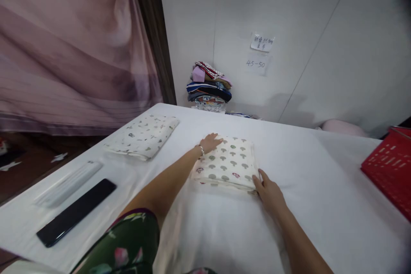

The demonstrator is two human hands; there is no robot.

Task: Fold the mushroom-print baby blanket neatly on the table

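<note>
A folded cream cloth with a mushroom print (228, 162) lies in the middle of the white-covered table (308, 180). My left hand (210, 142) rests flat on its far left corner, fingers stretched out, a bracelet on the wrist. My right hand (269, 192) touches the cloth's near right corner with the fingers extended along its edge. A second folded printed cloth (143, 136) lies apart at the left of the table.
A black phone (76, 211) and a white flat case (69, 183) lie near the table's left front edge. A stack of folded clothes (209, 87) stands against the white wall at the back. A red basket (390, 167) sits at the right edge. A pink curtain hangs at left.
</note>
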